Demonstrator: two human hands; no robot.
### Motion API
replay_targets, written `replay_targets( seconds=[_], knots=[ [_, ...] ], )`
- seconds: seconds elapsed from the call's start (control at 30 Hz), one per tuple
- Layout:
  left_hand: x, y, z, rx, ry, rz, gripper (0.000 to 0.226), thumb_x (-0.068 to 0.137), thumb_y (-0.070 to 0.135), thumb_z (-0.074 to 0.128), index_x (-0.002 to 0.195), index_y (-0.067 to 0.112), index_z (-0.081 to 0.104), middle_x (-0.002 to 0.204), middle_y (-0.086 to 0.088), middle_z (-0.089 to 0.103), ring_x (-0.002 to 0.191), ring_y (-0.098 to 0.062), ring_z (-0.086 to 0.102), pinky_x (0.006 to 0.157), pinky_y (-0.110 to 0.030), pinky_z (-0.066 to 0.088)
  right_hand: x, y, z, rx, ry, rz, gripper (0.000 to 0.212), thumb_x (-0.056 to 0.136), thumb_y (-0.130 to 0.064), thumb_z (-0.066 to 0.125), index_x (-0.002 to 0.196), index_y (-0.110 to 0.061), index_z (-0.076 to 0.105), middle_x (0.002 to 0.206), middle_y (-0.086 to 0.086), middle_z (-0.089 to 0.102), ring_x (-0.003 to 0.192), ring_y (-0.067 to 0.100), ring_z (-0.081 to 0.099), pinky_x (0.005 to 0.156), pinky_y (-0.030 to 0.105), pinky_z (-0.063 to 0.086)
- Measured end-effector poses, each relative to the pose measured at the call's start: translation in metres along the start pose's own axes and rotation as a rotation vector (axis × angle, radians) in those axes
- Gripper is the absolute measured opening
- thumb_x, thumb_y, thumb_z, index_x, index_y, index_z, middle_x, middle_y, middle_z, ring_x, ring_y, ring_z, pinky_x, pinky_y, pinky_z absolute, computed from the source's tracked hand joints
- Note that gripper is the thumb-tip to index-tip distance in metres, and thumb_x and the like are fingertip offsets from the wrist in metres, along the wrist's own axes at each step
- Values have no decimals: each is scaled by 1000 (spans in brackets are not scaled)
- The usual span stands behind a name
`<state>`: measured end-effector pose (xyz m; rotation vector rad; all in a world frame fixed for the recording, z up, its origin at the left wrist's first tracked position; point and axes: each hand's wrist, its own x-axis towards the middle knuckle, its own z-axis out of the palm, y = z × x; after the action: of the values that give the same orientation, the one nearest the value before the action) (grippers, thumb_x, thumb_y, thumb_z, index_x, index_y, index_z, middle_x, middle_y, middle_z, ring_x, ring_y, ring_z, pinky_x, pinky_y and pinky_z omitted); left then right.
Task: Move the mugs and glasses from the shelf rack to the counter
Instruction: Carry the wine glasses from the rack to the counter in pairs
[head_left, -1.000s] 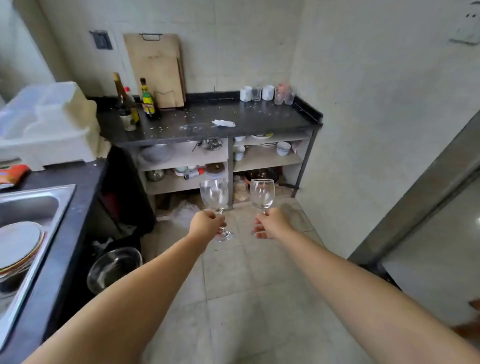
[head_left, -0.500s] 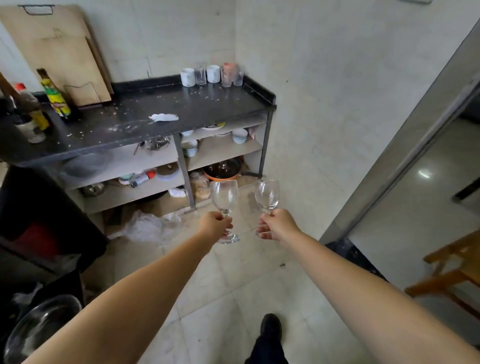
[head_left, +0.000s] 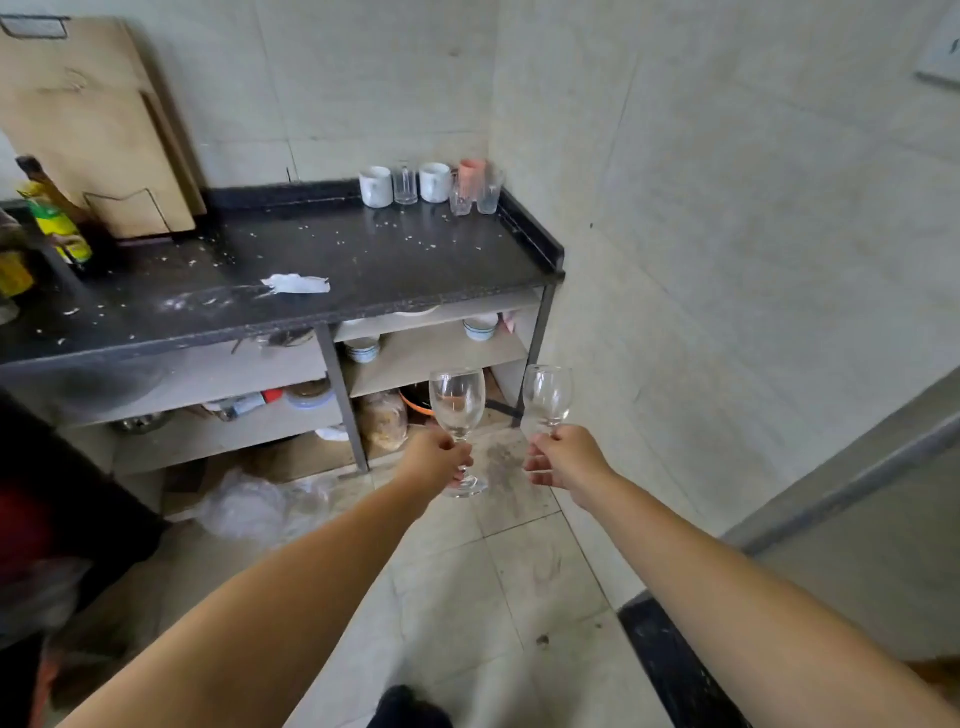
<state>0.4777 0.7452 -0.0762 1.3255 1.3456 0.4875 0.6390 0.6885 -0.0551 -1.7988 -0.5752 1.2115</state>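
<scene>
My left hand (head_left: 436, 460) grips the stem of an upright clear wine glass (head_left: 457, 402). A second, smaller wine glass (head_left: 547, 395) stands upright in my right hand (head_left: 563, 460), held by its stem. Both glasses hang over the floor in front of the dark counter (head_left: 332, 270), below its front edge. At the counter's back right corner stand two white mugs (head_left: 376, 186), a pink cup (head_left: 471, 174) and several clear glasses (head_left: 405, 184).
Wooden cutting boards (head_left: 88, 130) lean on the wall at the back left, with bottles (head_left: 54, 218) beside them. A crumpled white paper (head_left: 296, 284) lies mid-counter. Shelves under the counter hold bowls (head_left: 479, 328) and pots. A tiled wall closes the right side.
The view has come closer to the counter and turned right. Both hands still carry their wine glasses, which now sit nearer the counter's right end.
</scene>
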Motion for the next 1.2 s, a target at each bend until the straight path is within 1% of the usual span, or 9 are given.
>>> replay_targets(
  seconds=[0.23, 0.47, 0.53, 0.63, 0.73, 0.83, 0.9, 1.03, 1.2],
  knots=[
    [137, 46, -20, 46, 60, 13, 17, 91, 8, 57, 75, 1, 59, 65, -2, 61, 51, -11, 51, 36, -8, 40, 133, -75, 26, -8, -29, -7, 6, 97, -3, 46, 97, 1, 50, 71, 8, 52, 53, 18, 55, 35, 21, 50],
    [287, 119, -77, 63, 119, 23, 18, 89, 6, 58, 73, 2, 62, 71, -8, 65, 37, 1, 53, 42, -12, 46, 263, -173, 59, -46, -11, -21, 11, 97, -6, 47, 101, 0, 56, 80, 11, 55, 60, 17, 59, 43, 23, 54],
    [319, 135, -91, 61, 146, 20, 16, 90, 6, 57, 77, 0, 64, 68, -6, 64, 45, -5, 55, 39, -8, 44, 294, -194, 70, -50, -15, -26, 11, 97, -7, 48, 100, -1, 57, 78, 9, 55, 60, 17, 60, 45, 25, 54],
    [362, 146, -105, 44, 150, -14, 16, 92, 8, 56, 81, -1, 65, 78, -8, 66, 55, -11, 55, 48, -12, 50, 337, -221, 85, -43, -45, -4, 11, 97, -7, 50, 103, -1, 56, 79, 8, 56, 58, 17, 58, 42, 23, 50],
    [416, 160, -115, 29, 178, -41, 19, 92, 10, 57, 75, 5, 64, 80, -8, 68, 58, -13, 58, 69, -30, 57, 394, -251, 102, -75, -75, -8, 10, 97, -6, 50, 101, -1, 56, 80, 8, 57, 59, 17, 58, 45, 24, 55],
    [468, 176, -125, 20, 228, -48, 16, 92, 13, 58, 78, 6, 63, 66, -5, 63, 53, -9, 60, 59, -18, 52, 456, -279, 117, -172, -80, -75, 12, 96, -9, 50, 98, -3, 60, 80, 4, 60, 56, 13, 53, 49, 22, 53],
    [505, 187, -130, -23, 259, -61, 17, 91, 13, 59, 76, 7, 61, 62, -3, 60, 51, -8, 60, 54, -15, 48, 501, -298, 128, -246, -101, -144, 14, 95, -13, 51, 96, -7, 63, 77, 0, 58, 60, 11, 52, 58, 24, 52],
    [585, 213, -141, -90, 326, -119, 14, 89, 13, 60, 76, 8, 63, 67, -1, 64, 61, -11, 63, 78, -31, 55, 586, -338, 152, -401, -154, -229, 20, 94, -22, 54, 103, -11, 68, 84, -1, 59, 89, 19, 59, 90, 40, 51],
    [669, 233, -155, -200, 375, -159, 16, 90, 14, 61, 75, 12, 62, 70, -3, 66, 61, -14, 65, 83, -35, 55, 668, -365, 188, -402, -183, -223, 23, 97, -22, 52, 106, -5, 64, 88, 8, 65, 72, 14, 61, 65, 23, 47]
  ],
)
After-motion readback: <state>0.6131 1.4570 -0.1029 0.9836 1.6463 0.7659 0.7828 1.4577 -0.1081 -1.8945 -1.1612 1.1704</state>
